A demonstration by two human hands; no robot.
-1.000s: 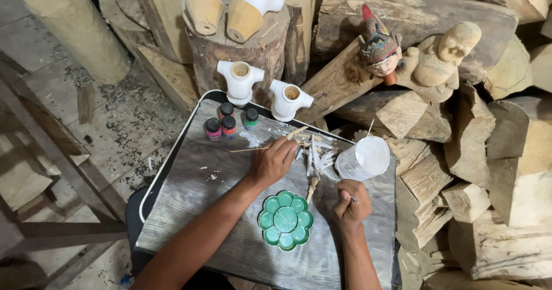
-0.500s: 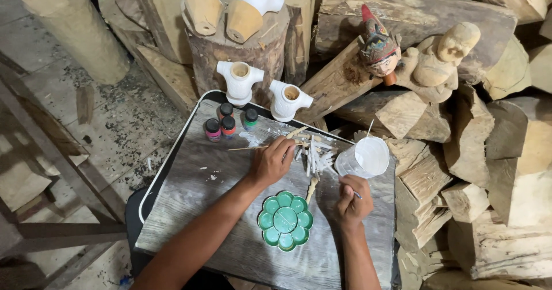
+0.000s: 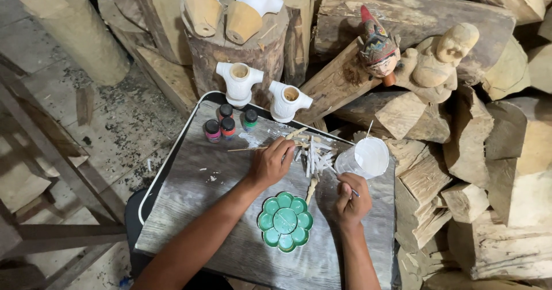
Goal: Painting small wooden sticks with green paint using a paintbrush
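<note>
My left hand (image 3: 271,162) rests on a grey wooden board (image 3: 201,209), fingertips pinching one of several thin white-painted wooden sticks (image 3: 315,155) heaped there. A long thin skewer (image 3: 247,149) runs under that hand. My right hand (image 3: 352,197) is closed around a thin paintbrush (image 3: 344,185), its tip pointing toward the sticks. A green flower-shaped paint palette (image 3: 284,222) lies between my hands. Just right of the sticks stands a clear plastic cup of white paint (image 3: 365,158).
Several small paint bottles (image 3: 227,123) stand at the board's far edge. Two white-painted wooden torsos (image 3: 264,91) sit behind them, two more on a stump (image 3: 230,8). A painted carved head (image 3: 378,48) and bare wooden figure (image 3: 437,63) lie among stacked logs at right.
My right hand has edged slightly up toward the sticks. My left hand stays on the stick pile, almost unmoved.
</note>
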